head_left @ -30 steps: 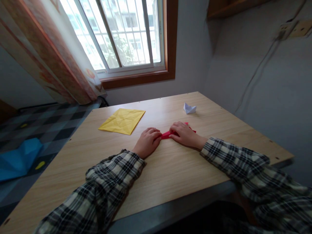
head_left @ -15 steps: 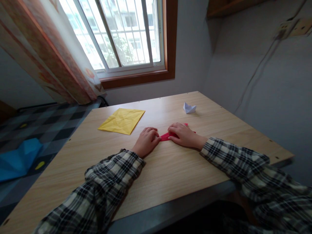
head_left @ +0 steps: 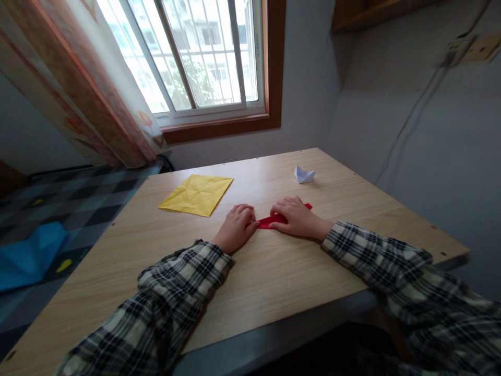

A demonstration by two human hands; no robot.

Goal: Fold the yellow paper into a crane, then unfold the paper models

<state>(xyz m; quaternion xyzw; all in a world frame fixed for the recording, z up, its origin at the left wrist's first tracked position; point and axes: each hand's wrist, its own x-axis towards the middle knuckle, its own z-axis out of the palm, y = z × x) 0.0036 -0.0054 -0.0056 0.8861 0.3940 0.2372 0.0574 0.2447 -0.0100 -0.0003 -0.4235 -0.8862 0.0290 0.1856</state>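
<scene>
From the head-worn camera, looking forward and down: two bare hands in black-and-cream plaid sleeves (head_left: 180, 282) reach over a pale wood-grain surface (head_left: 301, 287). Between and under them, a little right of the middle of the view, lies a narrow folded strip of red paper (head_left: 266, 223). Taking that strip as the centre of a clock, the left hand (head_left: 236, 225) is at 9 o'clock, thumb and fingertips closed on the strip's left end. The right hand (head_left: 294, 216) comes in from 3 o'clock, curved over the strip's middle and clamped on it; a red tip shows beyond its knuckles, and the rest beneath is hidden. The hands are near each other but not touching. A small white paper boat (head_left: 304, 175) stands at 1 o'clock. A flat, creased yellow sheet (head_left: 195, 195) lies between 9 and 10. Well apart, just below 9 o'clock, folded blue paper (head_left: 33, 256) rests on a dark checked cloth (head_left: 97, 193). A barred window (head_left: 211, 52) is at 11, and a flowered curtain (head_left: 94, 89) hangs at 10.
</scene>
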